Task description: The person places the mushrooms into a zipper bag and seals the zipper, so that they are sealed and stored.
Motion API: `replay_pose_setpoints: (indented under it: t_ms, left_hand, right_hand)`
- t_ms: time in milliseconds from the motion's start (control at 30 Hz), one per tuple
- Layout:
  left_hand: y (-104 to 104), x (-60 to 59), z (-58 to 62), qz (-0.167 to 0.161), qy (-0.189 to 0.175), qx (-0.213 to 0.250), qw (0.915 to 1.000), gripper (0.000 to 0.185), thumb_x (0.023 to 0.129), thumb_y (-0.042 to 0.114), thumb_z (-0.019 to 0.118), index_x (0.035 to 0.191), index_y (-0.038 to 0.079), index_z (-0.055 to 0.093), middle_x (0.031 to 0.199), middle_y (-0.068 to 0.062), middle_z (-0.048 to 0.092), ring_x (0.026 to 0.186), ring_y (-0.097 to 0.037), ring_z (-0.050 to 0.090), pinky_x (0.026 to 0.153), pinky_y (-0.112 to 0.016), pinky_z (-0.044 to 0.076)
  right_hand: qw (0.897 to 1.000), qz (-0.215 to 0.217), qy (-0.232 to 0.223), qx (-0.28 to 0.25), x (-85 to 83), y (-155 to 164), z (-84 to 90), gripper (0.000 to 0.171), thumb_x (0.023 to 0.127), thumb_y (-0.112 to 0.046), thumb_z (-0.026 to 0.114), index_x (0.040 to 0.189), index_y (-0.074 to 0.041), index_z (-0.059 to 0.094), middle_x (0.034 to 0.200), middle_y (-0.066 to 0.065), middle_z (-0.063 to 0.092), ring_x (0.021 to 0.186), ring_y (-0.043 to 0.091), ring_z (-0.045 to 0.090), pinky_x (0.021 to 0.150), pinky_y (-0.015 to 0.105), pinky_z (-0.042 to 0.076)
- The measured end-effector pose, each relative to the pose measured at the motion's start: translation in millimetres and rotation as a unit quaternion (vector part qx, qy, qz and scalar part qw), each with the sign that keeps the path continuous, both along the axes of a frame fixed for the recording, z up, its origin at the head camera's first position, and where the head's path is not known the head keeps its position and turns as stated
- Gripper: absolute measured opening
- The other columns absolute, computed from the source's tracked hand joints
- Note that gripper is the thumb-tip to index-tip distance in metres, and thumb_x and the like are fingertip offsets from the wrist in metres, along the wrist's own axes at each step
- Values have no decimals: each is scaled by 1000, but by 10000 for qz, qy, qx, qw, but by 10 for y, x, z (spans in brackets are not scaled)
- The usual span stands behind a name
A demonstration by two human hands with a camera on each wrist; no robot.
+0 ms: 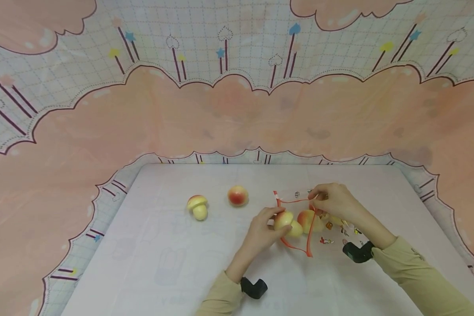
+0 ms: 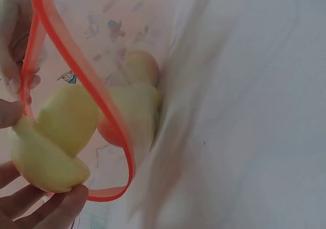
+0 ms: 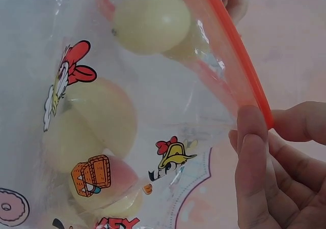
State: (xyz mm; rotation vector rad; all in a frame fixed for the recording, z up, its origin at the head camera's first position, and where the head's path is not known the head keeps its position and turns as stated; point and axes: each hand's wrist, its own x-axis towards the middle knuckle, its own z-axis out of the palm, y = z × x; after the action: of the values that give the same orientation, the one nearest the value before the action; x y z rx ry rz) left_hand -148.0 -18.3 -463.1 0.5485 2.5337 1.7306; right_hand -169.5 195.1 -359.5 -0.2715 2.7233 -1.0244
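My left hand grips a yellow toy mushroom, its thumb and fingers spread round the cap and stem. The mushroom sits at the gaping mouth of a clear zip bag with an orange-red rim. My right hand pinches a corner of that rim, which shows closely in the right wrist view. Inside the bag, seen through the printed plastic, lie a reddish-yellow toy peach and other yellow toy pieces, partly hidden by prints and folds.
On the white table, left of the bag, lie another toy mushroom with a red-tinged cap and a red-and-yellow toy peach. A patterned pink cloth rises behind the table. Black wrist mounts sit at both wrists.
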Motion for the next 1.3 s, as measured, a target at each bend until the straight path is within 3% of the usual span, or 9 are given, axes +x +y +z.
replay_pose_setpoints:
  t_ms: [400, 567, 767, 1100, 1300]
  left_hand:
    - [100, 20, -90, -224, 768, -498, 9955, 45, 81, 21, 75, 121, 4, 62, 111, -9, 64, 92, -12, 57, 74, -17, 51]
    - [138, 19, -123, -207, 650, -644, 9956, 45, 81, 23, 76, 122, 8, 63, 113, -6, 65, 88, -11, 54, 76, -19, 47]
    - [196, 28, -165, -309, 501, -635, 9962, 47, 82, 24, 75, 124, 9, 61, 117, -5, 63, 96, -12, 56, 80, -17, 48]
    - [299, 39, -219, -423, 781, -755, 9932, 48, 82, 23, 75, 125, 8, 60, 118, -6, 63, 103, -14, 60, 82, -14, 50]
    - [274, 68, -233, -605, 533, -442, 9958, 41, 90, 20, 66, 127, 5, 59, 120, -9, 62, 105, -18, 60, 83, -16, 52]
  right_hand:
    - [10000, -18, 47, -3, -16, -7, -17, 19, 86, -7, 61, 101, 1, 67, 75, 7, 69, 61, 13, 66, 59, 33, 55]
    - [9999, 26, 136, 4, -21, -10, -23, 18, 86, -8, 63, 100, 1, 67, 74, 6, 69, 61, 14, 66, 57, 30, 54]
    - [9999, 37, 120, -35, -16, -15, -17, 17, 86, -8, 63, 100, 1, 67, 73, 7, 68, 61, 15, 65, 58, 33, 55]
    - [9998, 68, 158, -34, -20, -12, -23, 16, 86, -8, 63, 99, 0, 68, 73, 6, 68, 61, 14, 64, 54, 27, 51]
    - [9999, 41, 98, -129, -15, -4, -30, 17, 86, -8, 62, 99, 2, 67, 73, 7, 67, 60, 16, 63, 55, 30, 52]
